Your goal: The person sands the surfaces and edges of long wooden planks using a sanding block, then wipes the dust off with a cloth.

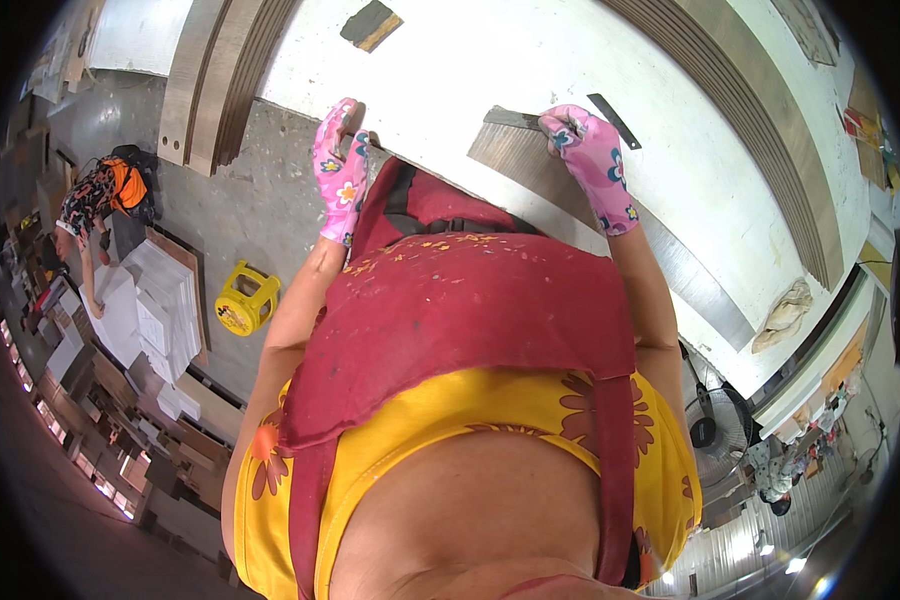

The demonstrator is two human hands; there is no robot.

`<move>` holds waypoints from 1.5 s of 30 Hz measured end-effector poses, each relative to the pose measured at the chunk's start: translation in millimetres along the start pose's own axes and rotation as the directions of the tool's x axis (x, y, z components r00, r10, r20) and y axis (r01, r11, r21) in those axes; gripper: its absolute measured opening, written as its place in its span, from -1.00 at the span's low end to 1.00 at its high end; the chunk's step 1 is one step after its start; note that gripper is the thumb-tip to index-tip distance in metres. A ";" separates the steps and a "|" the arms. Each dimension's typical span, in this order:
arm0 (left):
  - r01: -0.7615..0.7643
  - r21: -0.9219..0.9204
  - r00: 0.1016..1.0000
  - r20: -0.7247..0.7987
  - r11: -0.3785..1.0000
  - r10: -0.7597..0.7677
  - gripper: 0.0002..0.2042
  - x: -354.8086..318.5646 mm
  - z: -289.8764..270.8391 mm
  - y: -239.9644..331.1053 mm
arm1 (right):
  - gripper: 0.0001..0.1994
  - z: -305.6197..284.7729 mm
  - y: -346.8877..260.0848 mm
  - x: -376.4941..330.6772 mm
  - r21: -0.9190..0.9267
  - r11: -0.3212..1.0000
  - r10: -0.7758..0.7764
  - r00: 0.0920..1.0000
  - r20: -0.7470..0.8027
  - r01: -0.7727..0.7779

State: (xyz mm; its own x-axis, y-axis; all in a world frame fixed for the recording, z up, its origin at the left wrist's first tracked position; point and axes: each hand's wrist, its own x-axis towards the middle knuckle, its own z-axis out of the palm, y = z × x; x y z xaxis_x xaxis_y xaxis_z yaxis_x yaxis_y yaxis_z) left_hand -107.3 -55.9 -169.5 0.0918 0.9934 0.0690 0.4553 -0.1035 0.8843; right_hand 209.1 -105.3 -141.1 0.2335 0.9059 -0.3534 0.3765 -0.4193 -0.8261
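Note:
My right hand [592, 165], in a pink flowered glove, is closed with fingertips pinched on a thin grey flat piece [513, 118], which may be folded sandpaper. That piece rests at the end of a long wood-grain board [540, 165] lying along the near edge of the white table [450, 60]. Raised beside the table's edge, my left hand [342, 175] wears a matching glove, its thumb and fingers apart and nothing between them. A narrow dark strip [615, 121] with a hole at one end lies just beyond my right hand.
A grey and tan block [372, 25] lies farther back on the table. Stacked grooved boards [760, 110] line its far right, with more boards [215, 80] at left. A crumpled cloth [783, 315], a fan [715, 430], a yellow stool [247, 298] and another person [105, 205] are around.

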 end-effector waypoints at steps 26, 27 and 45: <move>0.021 -0.054 0.999 -0.035 0.998 -0.023 -0.64 0.8 0.7 -0.8 | -0.83 -3.1 -22.1 -9.4 -0.068 0.997 -0.031 0.996 -0.086 0.025; 0.010 -0.048 0.999 -0.038 0.999 -0.012 -0.64 0.7 0.9 -1.6 | -0.82 -3.8 -25.5 -11.4 -0.054 0.998 0.004 0.999 -0.048 -0.007; -0.030 -0.145 0.996 -0.082 0.989 0.018 -0.64 -0.2 4.3 -12.5 | -0.83 6.9 -33.4 -16.3 0.001 0.989 0.143 0.974 0.174 -0.146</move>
State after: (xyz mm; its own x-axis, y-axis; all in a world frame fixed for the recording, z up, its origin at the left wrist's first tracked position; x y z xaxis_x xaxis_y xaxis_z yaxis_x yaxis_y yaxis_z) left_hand -109.1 -55.0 -182.6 0.0273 0.9921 0.1228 0.3190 -0.1251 0.9395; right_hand 186.5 -105.7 -110.7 0.1256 0.8330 -0.5388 0.3375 -0.5466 -0.7663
